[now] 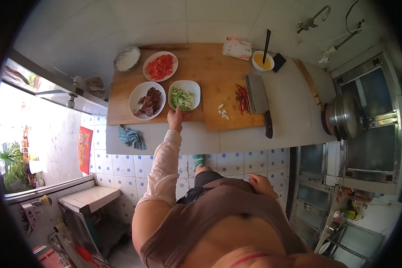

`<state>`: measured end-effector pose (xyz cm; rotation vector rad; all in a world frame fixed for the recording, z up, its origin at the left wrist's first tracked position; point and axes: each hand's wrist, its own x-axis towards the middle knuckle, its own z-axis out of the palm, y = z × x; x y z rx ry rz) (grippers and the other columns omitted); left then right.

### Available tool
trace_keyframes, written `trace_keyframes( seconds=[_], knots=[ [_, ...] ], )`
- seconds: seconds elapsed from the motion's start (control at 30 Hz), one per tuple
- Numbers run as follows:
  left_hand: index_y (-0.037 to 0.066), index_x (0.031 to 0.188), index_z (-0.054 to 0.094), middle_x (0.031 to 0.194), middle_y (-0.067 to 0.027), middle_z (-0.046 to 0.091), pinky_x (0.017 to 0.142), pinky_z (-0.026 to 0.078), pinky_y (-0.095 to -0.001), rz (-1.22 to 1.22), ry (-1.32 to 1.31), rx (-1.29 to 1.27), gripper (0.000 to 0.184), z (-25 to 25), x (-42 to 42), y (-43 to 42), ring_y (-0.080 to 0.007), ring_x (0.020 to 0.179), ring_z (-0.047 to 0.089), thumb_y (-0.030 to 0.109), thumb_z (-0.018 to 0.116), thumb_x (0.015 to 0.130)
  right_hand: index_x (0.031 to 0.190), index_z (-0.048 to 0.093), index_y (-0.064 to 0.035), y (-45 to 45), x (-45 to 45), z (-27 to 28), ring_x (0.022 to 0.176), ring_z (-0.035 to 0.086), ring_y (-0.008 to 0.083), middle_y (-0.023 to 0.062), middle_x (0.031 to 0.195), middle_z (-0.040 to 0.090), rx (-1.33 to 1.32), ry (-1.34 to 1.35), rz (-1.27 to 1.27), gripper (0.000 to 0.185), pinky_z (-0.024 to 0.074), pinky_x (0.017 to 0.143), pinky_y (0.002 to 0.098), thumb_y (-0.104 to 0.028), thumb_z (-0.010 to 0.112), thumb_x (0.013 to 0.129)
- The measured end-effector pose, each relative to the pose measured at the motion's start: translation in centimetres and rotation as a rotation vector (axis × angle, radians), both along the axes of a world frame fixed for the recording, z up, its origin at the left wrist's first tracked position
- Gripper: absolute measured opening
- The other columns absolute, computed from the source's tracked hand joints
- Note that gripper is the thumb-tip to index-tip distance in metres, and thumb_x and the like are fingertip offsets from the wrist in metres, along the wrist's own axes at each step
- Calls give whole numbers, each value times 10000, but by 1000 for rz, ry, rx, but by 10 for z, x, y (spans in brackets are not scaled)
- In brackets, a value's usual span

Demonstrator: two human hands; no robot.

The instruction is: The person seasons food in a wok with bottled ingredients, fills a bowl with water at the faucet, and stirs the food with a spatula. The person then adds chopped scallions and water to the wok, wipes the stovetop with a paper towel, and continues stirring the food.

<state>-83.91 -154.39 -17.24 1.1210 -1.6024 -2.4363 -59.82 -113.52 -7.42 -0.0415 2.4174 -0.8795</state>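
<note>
My left hand (177, 118) grips the near rim of a white square bowl (198, 94), thumb on top and fingers underneath. Chopped green onion (183, 98) lies inside the bowl. Just left of it, a white round plate (133, 106) carries pieces of dark reddish-brown meat (150, 102). Behind these sits a plate of chopped tomato (161, 67). At my waist, clear of the counter, my right hand (262, 184) hangs with loosely bent fingers and nothing visible in it. All three dishes rest on a wooden board (120, 118).
On the right board, a cleaver (256, 94) lies beside cut red chilies (242, 99) and garlic cloves (223, 111). Behind are a bowl of yellow liquid (260, 65) with chopsticks (266, 44), a tissue pack (237, 48) and a white-filled bowl (127, 59). A blue cloth (131, 137) lies front left; a pot (347, 117) stands right.
</note>
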Motion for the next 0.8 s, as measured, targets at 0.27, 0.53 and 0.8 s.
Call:
trace_keyframes(
  seconds=[0.27, 0.53, 0.8],
  knots=[
    [-51, 1062, 448, 1054, -175, 573, 674, 624, -346, -19, 232, -138, 198, 15, 15, 21, -281, 783, 678, 2, 468, 872, 1142, 616, -21, -22, 11, 15, 883, 649, 334, 177, 980, 670, -49, 56, -134, 345, 509, 779, 390, -235, 544, 882],
    [-37, 1188, 438, 908, -147, 637, 587, 566, -290, -684, 379, -258, 309, 141, 99, 125, -214, 690, 680, 30, 455, 887, 1199, 597, -21, -8, 62, 68, 1024, 605, 333, 189, 1137, 610, -212, 593, -320, 365, 495, 878, 385, -88, 628, 841],
    [-23, 1287, 418, 999, -139, 636, 577, 545, -265, -1507, 285, 93, 404, 167, 302, 343, -188, 665, 664, 77, 468, 899, 1298, 534, -103, 103, 223, 149, 1236, 433, 344, 126, 1369, 422, 142, 824, -388, 614, 462, 957, 416, -129, 731, 717]
  ],
)
